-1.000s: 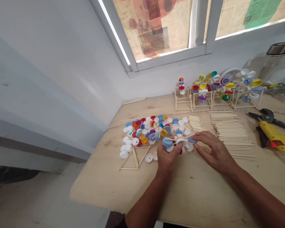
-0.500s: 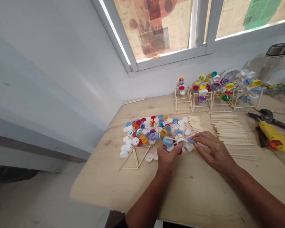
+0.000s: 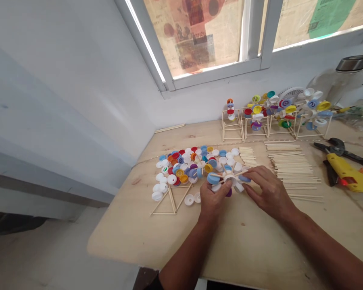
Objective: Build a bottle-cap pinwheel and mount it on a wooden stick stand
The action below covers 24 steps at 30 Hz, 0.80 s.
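My left hand (image 3: 213, 198) is closed on a small wheel (image 3: 229, 177) made of sticks and bottle caps, its thumb against the white hub. Light blue, white and purple caps sit at the ends of the wheel's sticks. With thumb and fingers, my right hand (image 3: 268, 189) pinches a periwinkle-blue bottle cap (image 3: 244, 178) at the wheel's right side. Behind and left of the wheel spreads a pile of loose bottle caps (image 3: 181, 165) in many colours. Stick frames (image 3: 172, 201) lie flat beside the pile, left of my left hand.
Rows of loose sticks (image 3: 295, 165) lie right of the caps. A yellow glue gun (image 3: 349, 173) and black-handled pliers (image 3: 339, 148) rest at the right. Several finished cap wheels on stick stands (image 3: 257, 121) line the wall, near a glass jar (image 3: 335, 86). The wooden table's (image 3: 117, 233) left edge borders the floor.
My right fingers have shifted slightly around the periwinkle-blue cap. My left hand keeps its hold on the wheel. The whole view has moved a little.
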Each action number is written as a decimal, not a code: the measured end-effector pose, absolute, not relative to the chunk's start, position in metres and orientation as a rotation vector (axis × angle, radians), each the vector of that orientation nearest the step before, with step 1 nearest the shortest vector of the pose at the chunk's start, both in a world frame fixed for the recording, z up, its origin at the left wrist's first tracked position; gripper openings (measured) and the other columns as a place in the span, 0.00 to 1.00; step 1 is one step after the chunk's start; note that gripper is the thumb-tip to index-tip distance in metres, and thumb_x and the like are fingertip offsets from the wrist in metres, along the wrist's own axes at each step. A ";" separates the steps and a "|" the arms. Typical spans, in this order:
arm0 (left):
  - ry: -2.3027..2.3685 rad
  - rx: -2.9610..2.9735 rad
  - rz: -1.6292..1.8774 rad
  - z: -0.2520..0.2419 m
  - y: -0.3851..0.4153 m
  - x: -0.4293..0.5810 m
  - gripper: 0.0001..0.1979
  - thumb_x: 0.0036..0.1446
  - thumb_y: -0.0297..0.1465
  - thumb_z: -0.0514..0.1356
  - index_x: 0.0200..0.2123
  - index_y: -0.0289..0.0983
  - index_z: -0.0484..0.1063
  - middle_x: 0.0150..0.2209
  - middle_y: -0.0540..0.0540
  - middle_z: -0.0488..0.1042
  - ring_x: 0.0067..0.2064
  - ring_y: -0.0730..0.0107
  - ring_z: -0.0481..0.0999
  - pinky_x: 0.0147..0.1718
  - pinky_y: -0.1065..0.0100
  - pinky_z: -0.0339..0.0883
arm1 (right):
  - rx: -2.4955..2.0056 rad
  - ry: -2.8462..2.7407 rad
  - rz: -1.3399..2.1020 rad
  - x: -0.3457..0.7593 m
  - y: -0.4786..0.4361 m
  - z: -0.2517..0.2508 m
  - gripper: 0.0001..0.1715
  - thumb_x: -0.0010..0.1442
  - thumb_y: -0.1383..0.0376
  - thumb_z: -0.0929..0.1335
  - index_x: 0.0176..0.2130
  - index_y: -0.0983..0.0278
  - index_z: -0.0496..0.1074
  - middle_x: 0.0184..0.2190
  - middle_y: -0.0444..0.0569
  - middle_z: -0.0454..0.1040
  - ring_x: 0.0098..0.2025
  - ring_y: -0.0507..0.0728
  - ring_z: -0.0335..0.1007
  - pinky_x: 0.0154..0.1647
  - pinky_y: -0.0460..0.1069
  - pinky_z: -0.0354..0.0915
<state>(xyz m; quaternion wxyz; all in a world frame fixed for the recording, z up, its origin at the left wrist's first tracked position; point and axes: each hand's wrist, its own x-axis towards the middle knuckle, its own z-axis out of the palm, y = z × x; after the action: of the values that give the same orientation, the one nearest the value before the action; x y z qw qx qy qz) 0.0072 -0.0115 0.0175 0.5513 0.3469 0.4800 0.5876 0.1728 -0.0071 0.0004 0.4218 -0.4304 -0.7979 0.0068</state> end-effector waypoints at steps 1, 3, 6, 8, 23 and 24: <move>1.130 0.816 1.392 0.017 -0.011 0.007 0.17 0.37 0.36 0.72 0.30 0.33 0.74 0.22 0.51 0.72 0.23 0.76 0.67 0.25 0.72 0.62 | -1.079 -2.001 0.008 0.172 -0.007 0.000 0.07 0.60 0.68 0.66 0.41 0.61 0.71 0.36 0.51 0.76 0.40 0.59 0.71 0.40 0.54 0.67; 1.110 0.817 1.390 0.016 -0.011 0.008 0.16 0.38 0.36 0.71 0.29 0.33 0.74 0.21 0.52 0.70 0.22 0.77 0.65 0.24 0.72 0.61 | -1.079 -2.014 -0.015 0.172 -0.007 0.000 0.07 0.60 0.69 0.66 0.41 0.62 0.71 0.35 0.52 0.76 0.40 0.59 0.70 0.39 0.53 0.66; 1.071 0.841 1.376 0.016 -0.011 0.008 0.15 0.40 0.36 0.71 0.27 0.33 0.73 0.19 0.53 0.68 0.21 0.77 0.63 0.23 0.73 0.60 | -1.067 -2.037 -0.042 0.173 -0.007 -0.001 0.06 0.61 0.69 0.66 0.40 0.63 0.70 0.35 0.52 0.76 0.40 0.59 0.70 0.38 0.53 0.65; 1.049 0.842 1.374 0.016 -0.011 0.008 0.14 0.41 0.35 0.70 0.27 0.33 0.72 0.19 0.53 0.68 0.21 0.78 0.63 0.23 0.73 0.59 | -1.052 -2.045 -0.044 0.173 -0.006 -0.001 0.06 0.61 0.69 0.66 0.40 0.63 0.70 0.35 0.52 0.76 0.39 0.58 0.70 0.38 0.52 0.64; 1.110 0.801 1.390 0.021 -0.013 0.010 0.15 0.38 0.37 0.71 0.26 0.34 0.73 0.21 0.52 0.68 0.23 0.76 0.64 0.24 0.72 0.61 | -1.091 -2.075 -0.010 0.175 -0.007 0.001 0.06 0.63 0.66 0.64 0.38 0.61 0.72 0.34 0.50 0.77 0.37 0.58 0.70 0.37 0.52 0.62; 1.115 0.800 1.390 0.021 -0.013 0.010 0.15 0.38 0.37 0.71 0.26 0.34 0.73 0.21 0.51 0.69 0.23 0.76 0.64 0.24 0.72 0.61 | -1.090 -2.077 -0.008 0.175 -0.007 0.002 0.06 0.63 0.67 0.64 0.38 0.61 0.72 0.34 0.50 0.77 0.37 0.58 0.70 0.37 0.52 0.62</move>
<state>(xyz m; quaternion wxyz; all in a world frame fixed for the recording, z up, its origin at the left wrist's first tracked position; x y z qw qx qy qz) 0.0099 -0.0126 0.0212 0.5600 0.3394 0.4729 0.5896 0.1746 -0.0071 0.0015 0.3877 -0.4285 -0.8161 -0.0033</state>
